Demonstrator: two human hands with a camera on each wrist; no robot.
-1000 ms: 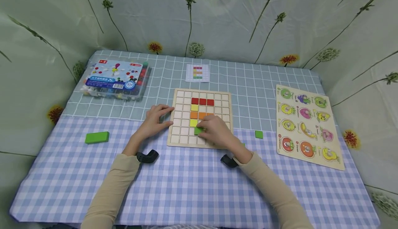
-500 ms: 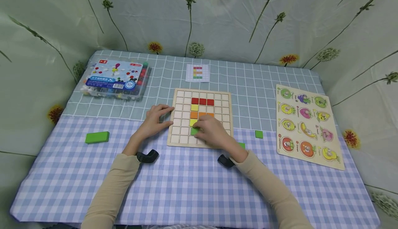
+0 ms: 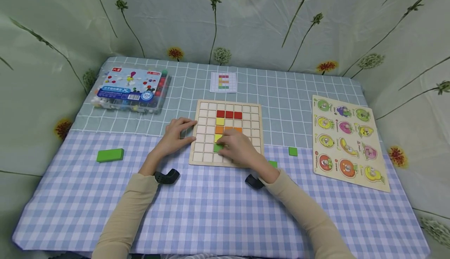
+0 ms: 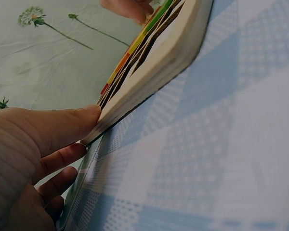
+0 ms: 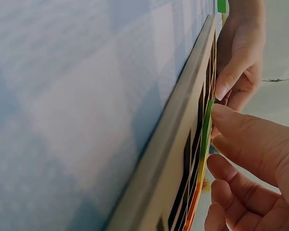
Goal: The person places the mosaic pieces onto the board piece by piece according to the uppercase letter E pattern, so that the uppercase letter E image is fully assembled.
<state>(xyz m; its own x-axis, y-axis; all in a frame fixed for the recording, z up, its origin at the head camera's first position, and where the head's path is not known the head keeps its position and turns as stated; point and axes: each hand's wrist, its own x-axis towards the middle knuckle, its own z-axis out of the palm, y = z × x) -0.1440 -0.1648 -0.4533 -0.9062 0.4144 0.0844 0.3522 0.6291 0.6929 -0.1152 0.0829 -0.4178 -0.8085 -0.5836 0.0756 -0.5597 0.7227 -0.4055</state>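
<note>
In the head view, a wooden grid board [image 3: 202, 130] lies mid-table. My left hand [image 3: 173, 137] rests at its left edge, thumb and fingers apart. Over the lower middle cells, my right hand [image 3: 239, 147] pinches a green square tile [image 3: 217, 148], which sits at its grid cell below a yellow tile [image 3: 217, 138]. The right wrist view shows the thumb on that green tile's edge; whether it lies fully flat is unclear. Higher on the board are a row of red tiles [image 3: 229, 115], another yellow tile [image 3: 219, 121] and orange tiles [image 3: 219, 130], partly hidden by my right hand.
One green tile [image 3: 293, 151] lies right of the board; another green piece [image 3: 273, 164] shows beside the right wrist. A green block [image 3: 110, 155] is at left. Behind are a pattern card [image 3: 223, 82] and plastic box [image 3: 130, 89]; a fruit puzzle [image 3: 348, 142] lies right.
My right hand has moved slightly left with the green tile, which now sits under the yellow tile in the same column. The left hand stays at the board's edge.
</note>
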